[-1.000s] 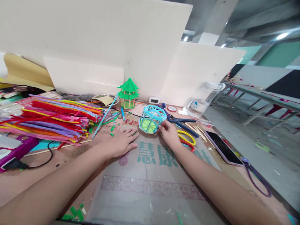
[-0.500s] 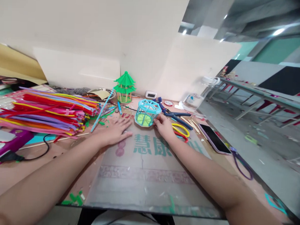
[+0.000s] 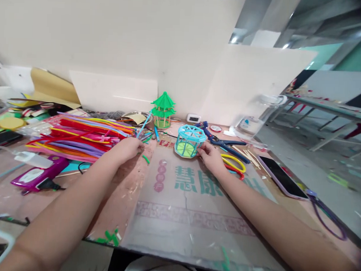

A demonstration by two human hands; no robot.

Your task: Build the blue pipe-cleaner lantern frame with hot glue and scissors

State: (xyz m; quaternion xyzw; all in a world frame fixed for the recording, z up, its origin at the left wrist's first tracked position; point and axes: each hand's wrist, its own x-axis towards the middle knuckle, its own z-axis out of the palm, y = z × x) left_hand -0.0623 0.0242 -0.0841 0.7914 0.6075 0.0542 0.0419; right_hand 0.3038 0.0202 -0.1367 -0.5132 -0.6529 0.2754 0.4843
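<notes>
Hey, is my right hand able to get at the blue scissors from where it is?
Probably yes. The right hand rests at the light blue cage model, and the blue scissors lie just beyond it with nothing between.

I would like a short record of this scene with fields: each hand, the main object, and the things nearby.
left hand: closed around the lower end of a light blue stick, beside the pile of coloured sticks
right hand: fingers touching the side of the blue lantern model
lantern model: upright on the printed cardboard sheet
behind it: green pagoda model
right of it: blue pliers, yellow and red rings, phone
far left: purple glue gun
</notes>
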